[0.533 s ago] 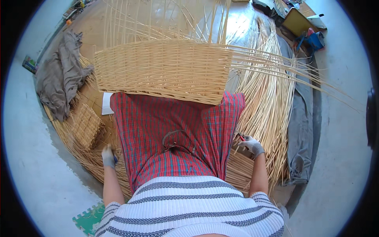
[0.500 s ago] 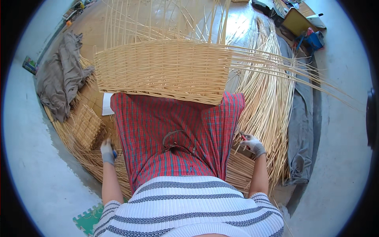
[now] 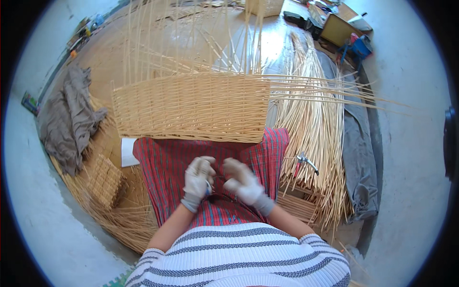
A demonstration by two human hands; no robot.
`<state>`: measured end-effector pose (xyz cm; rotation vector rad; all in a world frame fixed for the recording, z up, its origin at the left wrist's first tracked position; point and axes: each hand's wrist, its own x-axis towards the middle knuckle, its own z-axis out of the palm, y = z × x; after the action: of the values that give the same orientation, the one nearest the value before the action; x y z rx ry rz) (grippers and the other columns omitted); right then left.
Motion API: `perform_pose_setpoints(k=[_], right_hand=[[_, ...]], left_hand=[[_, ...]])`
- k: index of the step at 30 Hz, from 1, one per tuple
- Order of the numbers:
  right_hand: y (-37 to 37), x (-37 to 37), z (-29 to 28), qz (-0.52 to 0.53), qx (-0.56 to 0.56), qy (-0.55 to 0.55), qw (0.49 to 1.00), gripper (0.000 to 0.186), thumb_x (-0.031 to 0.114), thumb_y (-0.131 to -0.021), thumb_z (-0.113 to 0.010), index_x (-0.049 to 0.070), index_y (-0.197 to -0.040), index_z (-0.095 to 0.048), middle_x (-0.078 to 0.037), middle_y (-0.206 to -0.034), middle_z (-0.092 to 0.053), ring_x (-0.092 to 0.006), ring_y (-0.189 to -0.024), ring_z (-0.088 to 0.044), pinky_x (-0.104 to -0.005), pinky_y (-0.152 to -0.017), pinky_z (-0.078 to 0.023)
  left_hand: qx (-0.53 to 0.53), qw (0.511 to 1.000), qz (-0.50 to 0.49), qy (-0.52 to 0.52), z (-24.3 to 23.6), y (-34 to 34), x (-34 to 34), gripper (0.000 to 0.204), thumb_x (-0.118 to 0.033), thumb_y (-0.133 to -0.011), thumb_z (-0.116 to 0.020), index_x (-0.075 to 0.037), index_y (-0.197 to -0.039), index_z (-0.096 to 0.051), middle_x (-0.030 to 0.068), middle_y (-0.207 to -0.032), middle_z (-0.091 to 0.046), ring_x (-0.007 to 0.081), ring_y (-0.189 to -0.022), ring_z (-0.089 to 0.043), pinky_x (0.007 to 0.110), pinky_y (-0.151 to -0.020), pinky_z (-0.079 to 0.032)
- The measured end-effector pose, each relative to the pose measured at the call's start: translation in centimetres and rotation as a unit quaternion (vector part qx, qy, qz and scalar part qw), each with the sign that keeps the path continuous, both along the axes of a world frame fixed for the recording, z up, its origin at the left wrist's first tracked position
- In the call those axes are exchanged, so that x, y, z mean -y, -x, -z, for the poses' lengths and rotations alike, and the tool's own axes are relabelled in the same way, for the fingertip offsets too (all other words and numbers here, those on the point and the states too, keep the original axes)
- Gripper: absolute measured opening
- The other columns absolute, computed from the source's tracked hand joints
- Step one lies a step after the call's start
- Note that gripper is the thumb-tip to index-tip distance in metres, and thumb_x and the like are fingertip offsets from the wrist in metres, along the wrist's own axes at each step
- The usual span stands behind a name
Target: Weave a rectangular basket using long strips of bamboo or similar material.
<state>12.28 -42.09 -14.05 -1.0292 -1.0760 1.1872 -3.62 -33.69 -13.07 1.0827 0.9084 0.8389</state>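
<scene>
My left hand (image 3: 198,177), in a pale glove, is closed around a small blue-handled item (image 3: 209,188), mostly hidden by the fingers, over the red plaid cloth (image 3: 162,177) on my lap. Just to its right, my right hand (image 3: 241,182), gloved too and blurred, has loosely bent fingers apart with nothing visible in them. Beyond both hands, a woven cane basket (image 3: 191,105) rests on the cloth, long unwoven stakes rising from its top and trailing rightward. Red-handled pruning shears (image 3: 304,162) lie on the cane bundle right of my lap.
Long canes (image 3: 315,134) lie at the right beside grey cloth (image 3: 358,158). At left are crumpled brown cloth (image 3: 67,119), a small woven piece (image 3: 105,182) and loose canes. A blue container (image 3: 361,48) and other items stand at back right; pale walls curve along both sides.
Both hands moved inward from beside my lap to above its middle. The shears, formerly in my right hand, now lie on the canes. The basket appears lower in the picture.
</scene>
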Motion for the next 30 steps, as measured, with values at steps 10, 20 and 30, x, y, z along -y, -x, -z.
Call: perform_pose_setpoints(k=[10,20,30], right_hand=[[-1.5,-0.4,2.4,-0.024,0.107,0.174,0.979,0.068,0.026,-0.083,-0.074,0.008,-0.144,-0.049,-0.010,-0.121,-0.065,-0.0178,-0.110,-0.063,-0.0311,-0.099,-0.049],[0.0,1.4,5.2,-0.057,0.048,0.103,0.992,0.049,0.016,-0.084,-0.074,0.009,-0.130,-0.059,-0.008,-0.123,-0.066,-0.0189,-0.117,-0.061,-0.0325,-0.103,-0.046],[0.6,2.0,3.1,-0.053,0.095,0.014,0.994,0.030,0.021,-0.086,-0.074,0.009,-0.113,-0.067,-0.006,-0.101,-0.071,-0.0164,-0.095,-0.068,-0.0319,-0.088,-0.054]], left_hand=[[-0.284,0.711,0.027,-0.643,-7.6,-8.0,-9.3,0.064,-0.038,-0.085,-0.074,-0.008,-0.138,-0.053,0.0185,-0.136,-0.054,0.0357,-0.131,-0.048,0.051,-0.112,-0.032],[-0.511,0.640,0.097,-0.565,-14.1,-18.9,-21.5,0.084,-0.054,-0.065,-0.084,-0.010,-0.131,-0.056,0.0159,-0.120,-0.065,0.0336,-0.113,-0.062,0.045,-0.098,-0.046],[-0.281,0.822,-0.032,-0.494,-26.2,5.0,-30.4,0.047,-0.035,-0.095,-0.060,-0.005,-0.131,-0.055,0.0131,-0.109,-0.067,0.0233,-0.094,-0.065,0.034,-0.082,-0.053]])
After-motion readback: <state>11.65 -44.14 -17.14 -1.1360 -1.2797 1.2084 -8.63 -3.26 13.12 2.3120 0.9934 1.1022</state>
